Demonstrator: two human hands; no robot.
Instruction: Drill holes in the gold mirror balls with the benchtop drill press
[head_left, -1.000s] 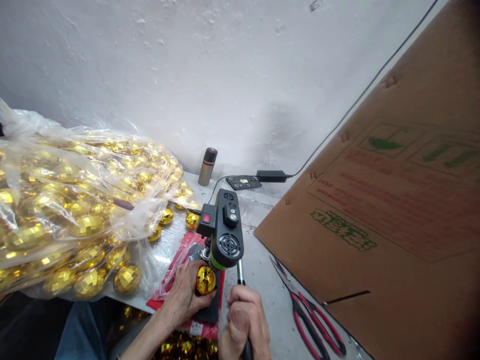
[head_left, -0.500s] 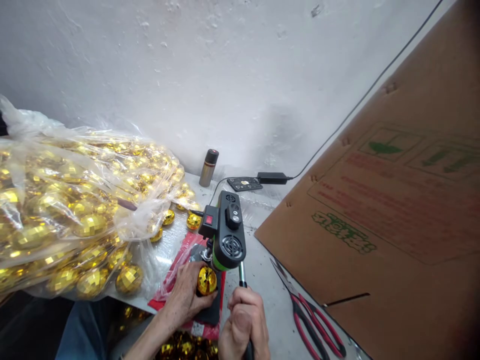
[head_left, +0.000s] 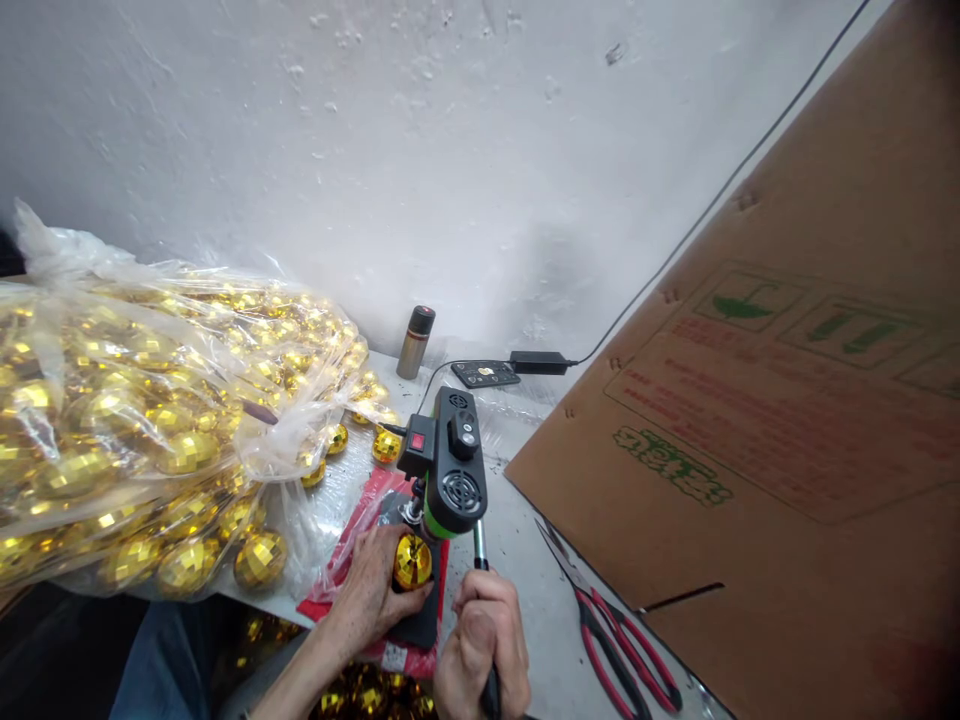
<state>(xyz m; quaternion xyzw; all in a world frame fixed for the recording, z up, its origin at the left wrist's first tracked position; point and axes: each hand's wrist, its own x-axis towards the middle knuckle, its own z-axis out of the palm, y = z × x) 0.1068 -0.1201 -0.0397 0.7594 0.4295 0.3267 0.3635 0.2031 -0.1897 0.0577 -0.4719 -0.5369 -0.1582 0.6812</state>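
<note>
My left hand [head_left: 379, 580] is closed round a gold mirrored ball [head_left: 412, 563], thumb at the near side and fingers at the far side. The ball sits by the base of a small black bench drill press [head_left: 459, 470] with a red switch, under the front of its head. My right hand [head_left: 484, 640] is wrapped round the black grip of the press's metal lever [head_left: 480, 545]. The tool tip over the ball is hidden by the head. Beneath the base lies a red plastic sheet [head_left: 315, 608].
A clear plastic bag [head_left: 277, 440] full of gold balls covers the left side. Along the wall are a flask [head_left: 415, 343], a phone [head_left: 486, 374] and a black power adapter [head_left: 538, 362]. Red-handled scissors [head_left: 611, 630] lie before a large cardboard box [head_left: 750, 420]. More gold balls [head_left: 367, 695] are below the edge.
The view has shifted slightly, so the box and scissors appear a little further left. Both hands keep their holds on the ball and the lever.
</note>
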